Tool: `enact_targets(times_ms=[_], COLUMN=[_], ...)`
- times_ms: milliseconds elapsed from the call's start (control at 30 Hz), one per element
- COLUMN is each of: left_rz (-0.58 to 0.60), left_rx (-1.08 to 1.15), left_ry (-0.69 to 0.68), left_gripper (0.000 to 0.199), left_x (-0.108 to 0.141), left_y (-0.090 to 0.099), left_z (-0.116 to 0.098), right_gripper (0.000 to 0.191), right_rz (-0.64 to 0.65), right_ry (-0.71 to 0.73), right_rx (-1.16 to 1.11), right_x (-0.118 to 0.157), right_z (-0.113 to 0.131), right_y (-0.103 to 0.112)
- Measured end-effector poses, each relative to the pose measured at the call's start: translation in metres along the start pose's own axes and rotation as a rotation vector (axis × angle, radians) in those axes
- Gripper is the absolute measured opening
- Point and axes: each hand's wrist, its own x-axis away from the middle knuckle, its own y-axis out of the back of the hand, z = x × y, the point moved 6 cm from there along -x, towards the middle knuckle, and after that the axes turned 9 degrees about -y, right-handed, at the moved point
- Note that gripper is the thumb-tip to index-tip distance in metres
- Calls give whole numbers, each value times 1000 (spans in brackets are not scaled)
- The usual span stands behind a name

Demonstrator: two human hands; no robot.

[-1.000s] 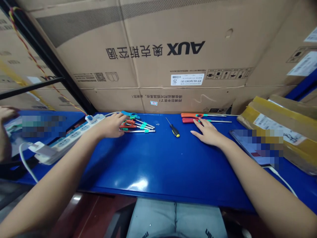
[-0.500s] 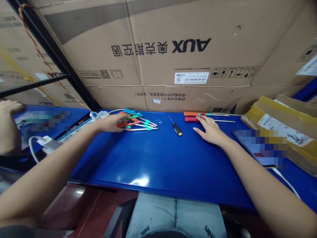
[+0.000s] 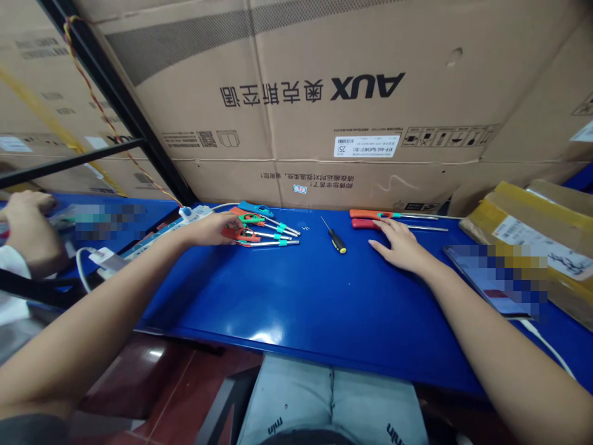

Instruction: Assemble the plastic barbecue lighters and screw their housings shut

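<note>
My left hand is at the handle end of several lighters with long metal tubes, its fingers round the orange lighter nearest me. Green and blue lighters lie just behind. My right hand rests spread on the blue table, fingertips at the red lighter; nothing is gripped in it. An orange lighter lies parallel behind the red one. Between my hands lies a small black and yellow screwdriver, its tip pointing away from me.
A large cardboard box stands along the back. On the right are a phone with a white cable and a taped parcel. A power strip and black frame are at left, with another person's hand beyond.
The view has shifted slightly, so the table items appear a little further right. Both my hands keep their places at the lighters. The other person's arm at left has moved.
</note>
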Motion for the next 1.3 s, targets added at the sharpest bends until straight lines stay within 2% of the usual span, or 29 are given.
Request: enact_targets(times_ms=[167,400,500,700,900,1033,1167,1300], left_rz=[-6,6,7,44,68,60,91,127], left_rx=[8,14,29,55,47,43,82,99], left_ry=[-16,-80,-103,-102,-100,-129,-64,-30], left_gripper=[44,44,42,36,38,39,50,48], left_x=[1,3,6,17,23,24,24,22], left_y=[0,-2,-5,-10,-13,-11,-10,-13], left_z=[-4,-30,-43,-56,-60,-63,-56,-54], right_gripper=[65,58,51,36,35,37,38,38], right_rz=[20,-23,-51,-49,52,82,96,109], right_ry=[6,63,137,349,444,486,500,507], right_rx=[8,-28,-73,-214,-224,-229,-236,-235], right_x=[0,1,5,22,39,46,48,48], right_z=[-2,2,16,63,99,111,115,115], right_y=[-4,-3,5,15,10,11,10,10])
